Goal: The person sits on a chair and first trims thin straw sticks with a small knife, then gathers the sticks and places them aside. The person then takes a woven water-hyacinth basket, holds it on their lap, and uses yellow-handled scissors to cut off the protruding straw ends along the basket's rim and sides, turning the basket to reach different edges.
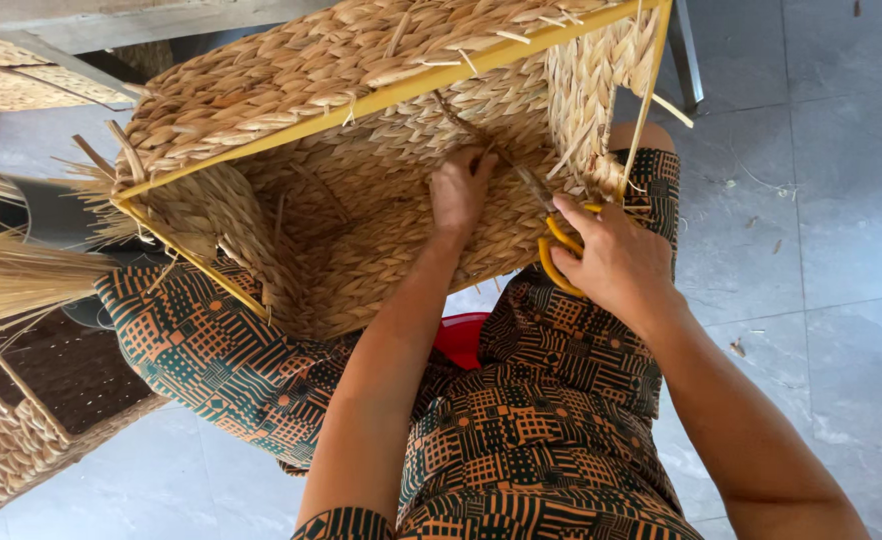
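Patterned orange-and-green clothing [551, 440] fills the near view, with a red stool [464, 335] showing between the knees below the hands. Just beyond, the right hand [616, 262] is clamped on yellow-handled scissors [557, 245], blades reaching up into the weave. Beside it, to its left, the left hand [458, 190] presses fingers against the inside of the woven basket [361, 120], which lies tipped on the lap. Left of both hands lie straw bundles [11, 275].

basket [361, 150] on lap, scissors [559, 250] inside
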Tool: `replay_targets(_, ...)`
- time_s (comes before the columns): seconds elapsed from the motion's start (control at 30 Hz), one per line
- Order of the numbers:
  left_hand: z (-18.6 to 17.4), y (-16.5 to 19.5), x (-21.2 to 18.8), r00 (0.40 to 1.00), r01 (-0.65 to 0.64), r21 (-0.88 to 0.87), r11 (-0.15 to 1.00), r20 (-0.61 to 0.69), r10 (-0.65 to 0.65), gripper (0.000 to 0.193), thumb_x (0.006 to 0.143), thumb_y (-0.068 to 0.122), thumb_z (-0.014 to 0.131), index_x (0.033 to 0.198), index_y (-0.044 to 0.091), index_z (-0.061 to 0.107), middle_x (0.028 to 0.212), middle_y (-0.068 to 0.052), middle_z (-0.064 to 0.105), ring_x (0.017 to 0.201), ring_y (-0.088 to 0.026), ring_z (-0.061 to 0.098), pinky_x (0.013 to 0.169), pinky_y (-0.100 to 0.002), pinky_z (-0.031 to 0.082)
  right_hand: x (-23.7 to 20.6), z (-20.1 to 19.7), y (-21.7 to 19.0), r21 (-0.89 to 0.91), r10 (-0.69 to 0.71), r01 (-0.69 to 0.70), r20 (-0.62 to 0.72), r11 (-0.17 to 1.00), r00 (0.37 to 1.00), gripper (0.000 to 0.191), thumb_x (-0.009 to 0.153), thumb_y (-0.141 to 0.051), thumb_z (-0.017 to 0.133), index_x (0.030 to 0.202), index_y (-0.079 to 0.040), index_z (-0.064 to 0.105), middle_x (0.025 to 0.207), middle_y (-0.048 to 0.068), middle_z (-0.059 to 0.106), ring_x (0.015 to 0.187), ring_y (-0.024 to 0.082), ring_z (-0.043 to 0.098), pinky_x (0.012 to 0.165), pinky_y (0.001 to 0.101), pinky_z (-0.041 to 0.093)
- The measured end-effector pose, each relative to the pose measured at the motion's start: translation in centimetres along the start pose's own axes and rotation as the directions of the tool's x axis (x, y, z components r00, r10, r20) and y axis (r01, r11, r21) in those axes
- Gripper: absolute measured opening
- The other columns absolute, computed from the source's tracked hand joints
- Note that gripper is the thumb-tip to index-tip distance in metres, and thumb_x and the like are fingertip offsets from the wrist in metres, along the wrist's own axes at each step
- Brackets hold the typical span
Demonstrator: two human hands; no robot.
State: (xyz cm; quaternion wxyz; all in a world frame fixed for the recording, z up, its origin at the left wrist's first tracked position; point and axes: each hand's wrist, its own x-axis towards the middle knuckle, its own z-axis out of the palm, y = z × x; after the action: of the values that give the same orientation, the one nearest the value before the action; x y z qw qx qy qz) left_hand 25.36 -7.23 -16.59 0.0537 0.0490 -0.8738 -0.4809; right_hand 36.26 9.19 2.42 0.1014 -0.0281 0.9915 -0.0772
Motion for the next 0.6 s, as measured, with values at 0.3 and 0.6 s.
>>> replay_targets(0.3, 0.8, 1.0, 1.1, 0.988, 0.107, 0.055, 0.993, -0.116, -0.100, 0.033, 0.082, 0.040, 0.084, 0.086, 0.008, 0.078, 0.081, -0.016, 0.075, 0.071, -0.035, 0.071, 0.064, -0.044, 0.056, 4.0, 2.2, -1.9, -0.100, 0.080, -0.062, 0.187, 0.993, 0.979, 0.061, 0.082, -0.053, 0.074, 0.137, -0.029, 0.063, 0.105, 0.022, 0.068, 0.090, 0.042, 0.071, 0.076, 0.0530, 0.057)
replay_targets(0.6, 0.6, 0.2, 1.0, 0.998, 0.007, -0.255, 0.967, -0.053, -0.021, 0.022, 0.083, 0.028, 0.081, 0.092, 0.008, 0.076, 0.084, -0.007, 0.077, 0.071, -0.018, 0.074, 0.068, -0.033, 0.059, 6.7, 2.2, -3.7, -0.132, 0.157, -0.122, 0.302, 0.984, 0.940, 0.057, 0.083, -0.054, 0.074, 0.131, -0.023, 0.067, 0.108, 0.018, 0.074, 0.097, 0.038, 0.073, 0.082, 0.0496, 0.057)
